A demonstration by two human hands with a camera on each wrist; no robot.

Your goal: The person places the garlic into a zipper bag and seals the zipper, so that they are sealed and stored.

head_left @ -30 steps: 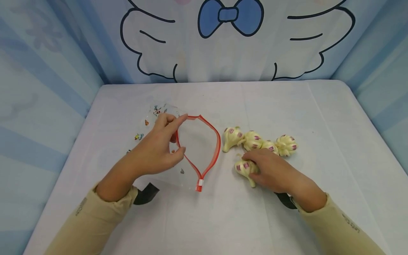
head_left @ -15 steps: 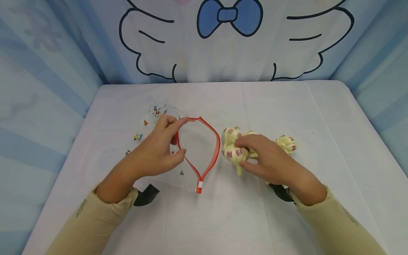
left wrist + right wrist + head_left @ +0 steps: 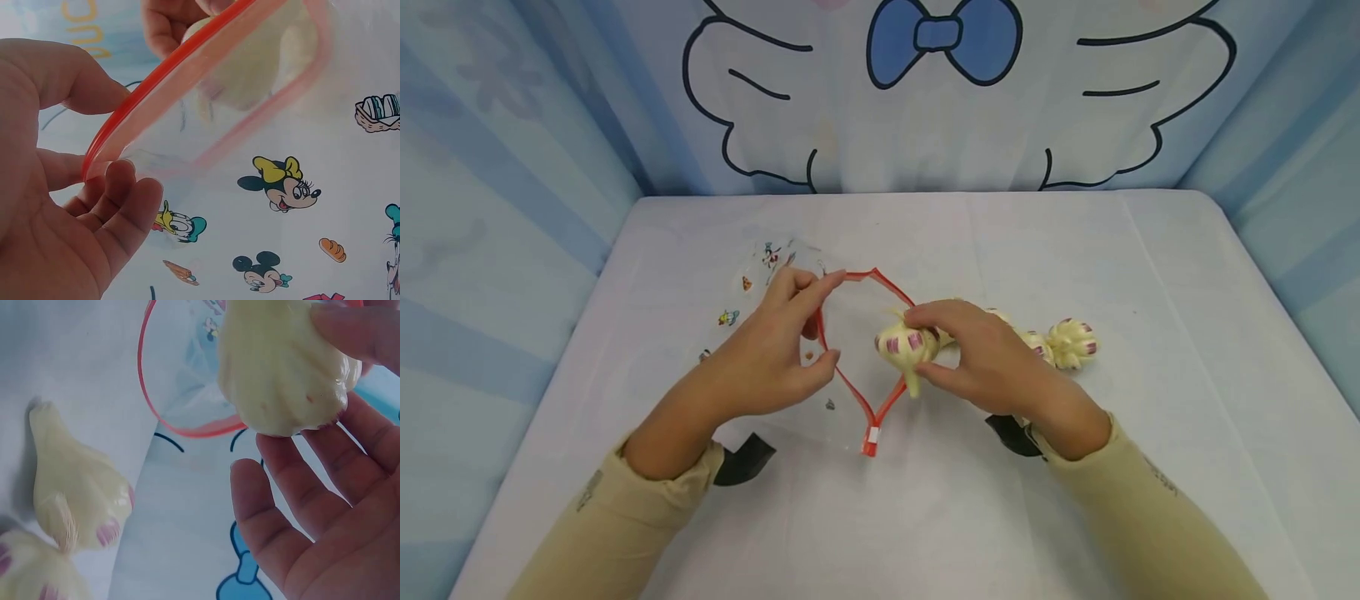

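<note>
A clear zip bag (image 3: 775,275) with cartoon prints and a red zip rim (image 3: 891,292) lies on the table, its mouth held wide. My left hand (image 3: 775,346) pinches the near side of the rim (image 3: 125,119) between thumb and fingers. My right hand (image 3: 981,354) grips a pale yellow garlic bulb (image 3: 904,346) with purple marks, right at the bag's mouth. In the right wrist view the garlic bulb (image 3: 281,369) sits between my fingertips, in front of the red rim (image 3: 187,428). In the left wrist view the garlic shows blurred through the plastic.
More garlic bulbs (image 3: 1071,342) lie in a row on the table right of my right hand; one garlic bulb (image 3: 78,487) shows close in the right wrist view. The white table (image 3: 1075,250) is walled by blue cartoon cloth (image 3: 925,100) at the back and sides.
My right hand lifted one garlic bulb from the pile and carried it left to the bag's mouth. The left hand kept holding the rim in place.
</note>
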